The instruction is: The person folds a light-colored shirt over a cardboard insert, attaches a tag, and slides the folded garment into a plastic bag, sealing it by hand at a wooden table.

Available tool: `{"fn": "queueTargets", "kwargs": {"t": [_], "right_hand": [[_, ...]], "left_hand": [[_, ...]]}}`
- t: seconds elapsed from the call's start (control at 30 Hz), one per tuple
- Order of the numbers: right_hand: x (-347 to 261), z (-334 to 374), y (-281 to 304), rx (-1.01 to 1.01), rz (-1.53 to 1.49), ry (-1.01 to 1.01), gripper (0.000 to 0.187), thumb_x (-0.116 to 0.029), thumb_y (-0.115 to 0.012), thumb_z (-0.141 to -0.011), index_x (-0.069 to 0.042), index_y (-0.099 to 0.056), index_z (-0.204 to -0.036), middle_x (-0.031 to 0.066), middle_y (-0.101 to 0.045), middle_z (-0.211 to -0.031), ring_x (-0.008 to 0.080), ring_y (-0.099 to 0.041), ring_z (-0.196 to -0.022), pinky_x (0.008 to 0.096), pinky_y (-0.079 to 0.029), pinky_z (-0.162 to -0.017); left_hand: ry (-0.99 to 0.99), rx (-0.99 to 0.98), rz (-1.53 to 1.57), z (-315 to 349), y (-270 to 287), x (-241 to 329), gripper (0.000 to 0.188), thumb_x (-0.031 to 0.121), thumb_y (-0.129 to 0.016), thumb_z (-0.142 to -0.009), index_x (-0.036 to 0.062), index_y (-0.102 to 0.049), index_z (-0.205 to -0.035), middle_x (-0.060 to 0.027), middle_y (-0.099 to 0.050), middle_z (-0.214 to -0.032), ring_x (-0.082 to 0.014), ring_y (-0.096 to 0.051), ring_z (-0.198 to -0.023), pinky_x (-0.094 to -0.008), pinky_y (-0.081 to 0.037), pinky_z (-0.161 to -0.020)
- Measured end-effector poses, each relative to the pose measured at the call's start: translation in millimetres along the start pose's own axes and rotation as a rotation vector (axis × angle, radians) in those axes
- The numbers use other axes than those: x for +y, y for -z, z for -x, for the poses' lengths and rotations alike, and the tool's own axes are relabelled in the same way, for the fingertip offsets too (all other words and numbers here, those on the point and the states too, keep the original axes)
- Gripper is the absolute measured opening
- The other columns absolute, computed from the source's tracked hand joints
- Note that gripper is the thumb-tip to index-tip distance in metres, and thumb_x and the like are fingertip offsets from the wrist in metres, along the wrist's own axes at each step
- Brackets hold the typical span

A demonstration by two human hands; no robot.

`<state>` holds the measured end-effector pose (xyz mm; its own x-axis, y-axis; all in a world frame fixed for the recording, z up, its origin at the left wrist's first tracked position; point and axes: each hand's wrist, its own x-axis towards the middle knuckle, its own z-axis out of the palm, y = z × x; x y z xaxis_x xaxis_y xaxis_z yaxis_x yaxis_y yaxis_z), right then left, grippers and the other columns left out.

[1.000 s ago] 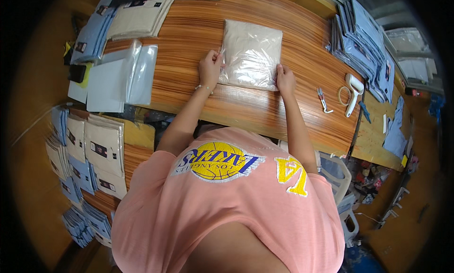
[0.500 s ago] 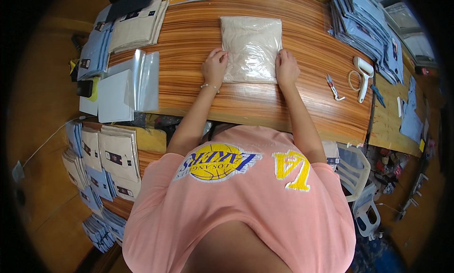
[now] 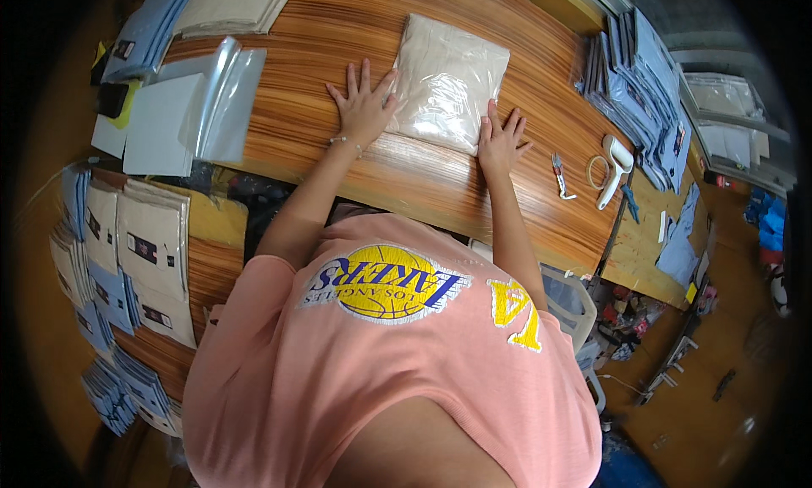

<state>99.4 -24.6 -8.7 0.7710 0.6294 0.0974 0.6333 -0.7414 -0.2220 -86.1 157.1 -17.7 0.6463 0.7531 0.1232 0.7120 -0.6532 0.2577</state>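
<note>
A beige folded garment in a clear plastic bag (image 3: 448, 86) lies flat on the striped wooden table (image 3: 326, 44), glossy where light falls on it. My left hand (image 3: 362, 107) is spread on the tabletop at the package's left edge, thumb side touching or nearly touching the plastic. My right hand (image 3: 501, 141) rests at the package's lower right corner, fingers apart, with a fingertip at its edge. Neither hand grips anything.
To the left lie clear plastic bags (image 3: 239, 103), white card (image 3: 165, 124) and beige garments (image 3: 228, 6). Thread snips (image 3: 560, 177), a white lint roller (image 3: 615, 171) and blue garment stacks (image 3: 639, 90) are at right. More folded garments (image 3: 148, 243) sit on a lower surface.
Both hands have gone from curled fingers at the package's sides to spread fingers. The view has turned toward the right, so the package looks tilted.
</note>
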Motion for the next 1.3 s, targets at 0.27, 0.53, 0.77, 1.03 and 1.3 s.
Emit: {"fn": "queueTargets", "kwargs": {"t": [0.27,0.53,0.77,1.03,1.3], "right_hand": [[7,35,38,0.114,-0.527,0.337,0.064,-0.003,-0.057,-0.069,-0.010,-0.039,-0.130,0.0184,-0.035,-0.135,0.0347,-0.024,-0.132,0.0600,-0.010,-0.104],[-9,34,20,0.190,-0.217,0.370,0.036,-0.013,-0.057,-0.083,-0.025,-0.054,-0.117,0.0124,-0.053,-0.113,0.0294,-0.046,-0.115,0.0573,-0.022,-0.100],[-24,-33,131,0.732,-0.528,0.438,0.021,-0.015,-0.061,-0.081,-0.017,-0.065,-0.102,0.0125,-0.053,-0.091,0.0263,-0.052,-0.087,0.0389,-0.040,-0.072],[-18,-118,81,0.196,-0.407,0.186,0.024,-0.031,-0.057,-0.086,-0.012,-0.063,-0.099,0.0163,-0.055,-0.094,0.0321,-0.054,-0.090,0.0419,-0.042,-0.076],[-92,-102,37,0.395,-0.519,0.036,0.034,-0.024,-0.045,-0.090,-0.008,-0.056,-0.118,0.0217,-0.041,-0.131,0.0385,-0.030,-0.127,0.0529,-0.016,-0.105]], "left_hand": [[0.000,0.066,0.550,52,23,6,0.059,0.013,-0.056,-0.080,0.0199,-0.037,-0.135,-0.0169,-0.028,-0.140,-0.0353,-0.024,-0.130,-0.0574,-0.018,-0.104],[-0.298,0.187,0.139,22,30,33,0.060,0.011,-0.063,-0.077,0.0168,-0.040,-0.132,-0.0140,-0.040,-0.129,-0.0343,-0.035,-0.120,-0.0466,-0.027,-0.101],[-0.465,0.640,0.517,-44,125,62,0.031,0.023,-0.067,-0.078,0.0040,-0.052,-0.099,-0.0118,-0.055,-0.096,-0.0320,-0.050,-0.089,-0.0403,-0.039,-0.079],[-0.219,0.214,0.321,-130,80,56,0.040,0.037,-0.057,-0.085,0.0034,-0.052,-0.107,-0.0177,-0.053,-0.111,-0.0335,-0.047,-0.106,-0.0427,-0.038,-0.088],[-0.148,0.216,0.652,-110,19,108,0.031,0.026,-0.051,-0.088,0.0076,-0.052,-0.113,-0.0156,-0.043,-0.127,-0.0339,-0.031,-0.126,-0.0593,-0.016,-0.101]]}}
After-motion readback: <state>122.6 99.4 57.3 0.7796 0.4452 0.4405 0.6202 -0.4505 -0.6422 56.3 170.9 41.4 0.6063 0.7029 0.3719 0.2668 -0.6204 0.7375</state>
